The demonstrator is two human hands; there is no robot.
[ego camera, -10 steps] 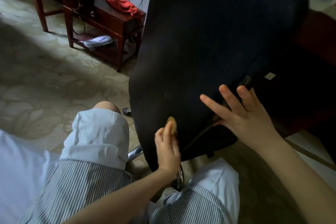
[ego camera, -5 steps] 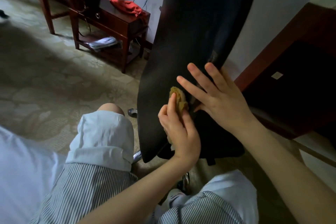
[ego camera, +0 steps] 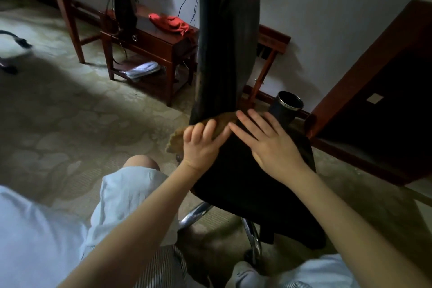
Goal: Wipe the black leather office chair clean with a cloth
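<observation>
The black leather office chair (ego camera: 224, 42) stands right in front of me, its backrest seen edge-on and rising to the top of the view. A tan cloth (ego camera: 222, 119) lies where the backrest meets the dark seat (ego camera: 245, 182). My left hand (ego camera: 201, 145) lies on top of the cloth and presses it against the leather, and the cloth's edge sticks out to the left of the hand. Just to the right, my right hand (ego camera: 268, 142) rests flat on the seat with its fingers spread.
A wooden side table (ego camera: 163, 47) with a red cloth (ego camera: 170, 23) and a black bag (ego camera: 124, 7) stands behind the chair. A dark cylindrical bin (ego camera: 285, 107) and a dark wooden cabinet (ego camera: 374, 100) are at the right. The chrome chair base (ego camera: 196, 215) sits between my knees.
The chair has turned, so its backrest now shows edge-on. My left hand carried the cloth up and to the right and now lies flatter on it. My right hand stays on the chair.
</observation>
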